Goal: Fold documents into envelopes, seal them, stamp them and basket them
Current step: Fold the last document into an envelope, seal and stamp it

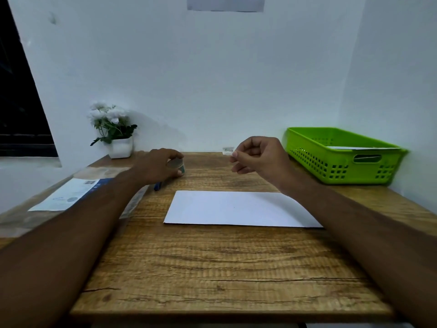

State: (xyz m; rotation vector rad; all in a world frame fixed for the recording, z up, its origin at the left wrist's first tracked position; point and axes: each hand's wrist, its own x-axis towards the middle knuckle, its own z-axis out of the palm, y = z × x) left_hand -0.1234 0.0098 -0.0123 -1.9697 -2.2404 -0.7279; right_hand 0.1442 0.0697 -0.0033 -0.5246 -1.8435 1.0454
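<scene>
A white envelope (238, 208) lies flat in the middle of the wooden desk (212, 268). My left hand (158, 165) rests on a small round tape roll (176, 165) standing on the desk beyond the envelope, fingers wrapped around it. My right hand (257, 156) hovers above the desk behind the envelope, thumb and forefinger pinching a small clear piece of tape (229, 151). A green plastic basket (343, 155) stands at the back right, with a white envelope (361, 148) lying inside it.
A white pot of white flowers (113, 131) stands at the back left. A clear plastic packet with a printed blue and white sheet (68, 194) lies on the left side, under my left forearm. A blue pen (158, 185) pokes out beside that forearm. White walls close the back and right.
</scene>
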